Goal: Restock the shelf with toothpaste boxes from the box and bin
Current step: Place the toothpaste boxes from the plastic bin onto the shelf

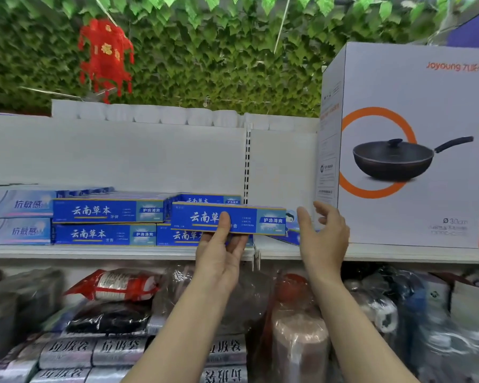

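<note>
- Two bare forearms rose from the bottom centre of the frame toward the shelf (pixel 398 254), whose white lip ran across the middle of the picture.
- The left hand (pixel 223 251) gripped a blue toothpaste box (pixel 233 220) from below, thumb pressed over its printed face, holding it level just in front of the stocked row at centre frame.
- The right hand (pixel 325 230) stood open with loosely spread fingers just beside the box's right end, holding nothing, with the large wok carton (pixel 415 145) close behind it.
- Behind the held box, stacked blue boxes (pixel 108 222) lay two high along the shelf at centre left, with pale grey-blue toothpaste boxes (pixel 17 217) stacked at the far left edge.
- Another blue carton, mostly hidden, showed behind the held box's right end.
- Judged from this, restocking was well under way: several boxes were already shelved, one was in hand and not yet set down, and bare shelf remained between the stacks and the wok carton.
- Neither the supply box nor the bin was in view, so how much stock was left could not be told.
- Below, wrapped goods (pixel 114 286) filled the lower shelf; above, a red lantern (pixel 104 55) hung against green leaves at upper left.
</note>
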`<move>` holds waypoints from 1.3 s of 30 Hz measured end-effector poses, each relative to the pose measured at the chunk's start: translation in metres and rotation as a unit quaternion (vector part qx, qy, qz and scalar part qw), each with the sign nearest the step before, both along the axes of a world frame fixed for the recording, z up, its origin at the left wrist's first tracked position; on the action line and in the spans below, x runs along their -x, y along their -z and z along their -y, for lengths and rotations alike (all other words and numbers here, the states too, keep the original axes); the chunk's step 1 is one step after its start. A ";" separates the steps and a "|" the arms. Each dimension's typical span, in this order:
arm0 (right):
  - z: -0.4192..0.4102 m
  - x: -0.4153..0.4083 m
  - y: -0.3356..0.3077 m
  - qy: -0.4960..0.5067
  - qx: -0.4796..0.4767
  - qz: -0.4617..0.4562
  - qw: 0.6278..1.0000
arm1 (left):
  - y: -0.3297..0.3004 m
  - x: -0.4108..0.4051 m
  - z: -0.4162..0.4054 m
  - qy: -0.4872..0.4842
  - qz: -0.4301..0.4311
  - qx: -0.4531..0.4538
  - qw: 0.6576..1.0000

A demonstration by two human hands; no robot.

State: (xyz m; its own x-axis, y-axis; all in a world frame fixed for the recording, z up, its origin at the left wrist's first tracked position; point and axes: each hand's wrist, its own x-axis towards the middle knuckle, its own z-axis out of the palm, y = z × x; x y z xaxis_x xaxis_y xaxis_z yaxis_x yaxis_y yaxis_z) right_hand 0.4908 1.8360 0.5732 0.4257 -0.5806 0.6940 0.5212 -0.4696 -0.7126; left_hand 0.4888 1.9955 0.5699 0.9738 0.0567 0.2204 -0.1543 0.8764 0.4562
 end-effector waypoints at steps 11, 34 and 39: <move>-0.034 -0.002 -0.020 -0.274 -0.029 -0.059 0.960 | -0.014 -0.009 -0.023 0.008 0.009 -0.038 0.999; -0.064 -0.058 -0.004 -0.098 0.057 0.006 0.994 | 0.013 -0.063 -0.073 -0.502 0.108 -0.670 0.536; -0.082 -0.062 0.010 -0.060 0.168 -0.060 0.982 | 0.004 -0.067 -0.067 -0.495 0.078 -0.722 0.477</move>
